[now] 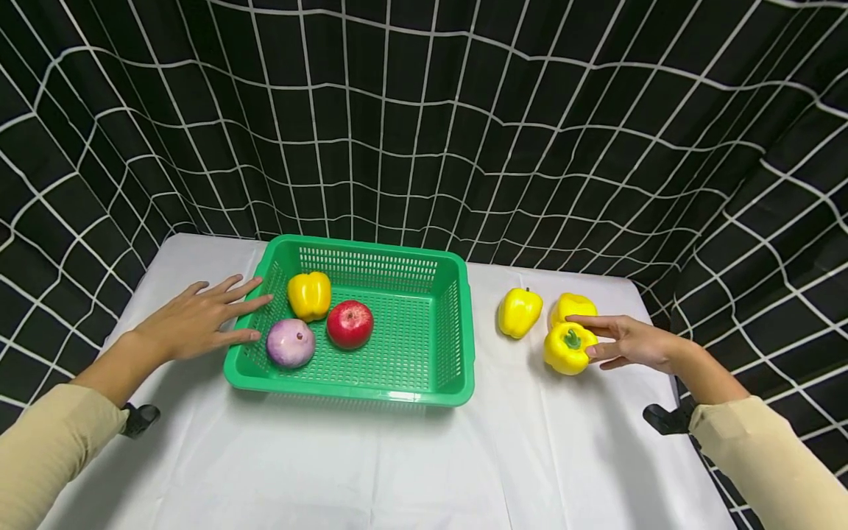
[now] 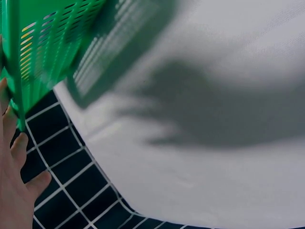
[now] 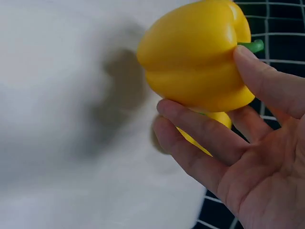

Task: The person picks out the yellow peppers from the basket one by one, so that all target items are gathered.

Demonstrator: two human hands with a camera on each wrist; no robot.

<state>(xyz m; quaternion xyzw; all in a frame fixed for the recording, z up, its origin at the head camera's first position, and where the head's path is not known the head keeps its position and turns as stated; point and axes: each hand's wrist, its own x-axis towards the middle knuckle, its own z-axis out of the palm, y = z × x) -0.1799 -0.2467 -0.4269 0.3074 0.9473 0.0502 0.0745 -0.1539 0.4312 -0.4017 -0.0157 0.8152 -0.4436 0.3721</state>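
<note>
In the head view my right hand (image 1: 632, 342) pinches a yellow bell pepper (image 1: 568, 349) between thumb and fingers. The right wrist view shows this bell pepper (image 3: 198, 55) off the cloth, its green stem beside my thumb and its shadow apart from it. A second yellow bell pepper (image 1: 573, 305) lies just behind, partly covered. Fingers spread, my left hand (image 1: 195, 316) lies at the left rim of a green plastic basket (image 1: 361, 394). Inside the basket are a yellow bell pepper (image 1: 309, 296), a red pomegranate-like fruit (image 1: 350, 324) and a purple onion (image 1: 290, 343).
Another yellow bell pepper (image 1: 520, 313) lies between the basket and my right hand. A white cloth (image 1: 430, 471) covers the table. Black curtains with a white grid (image 1: 411, 125) hang at the back and both sides.
</note>
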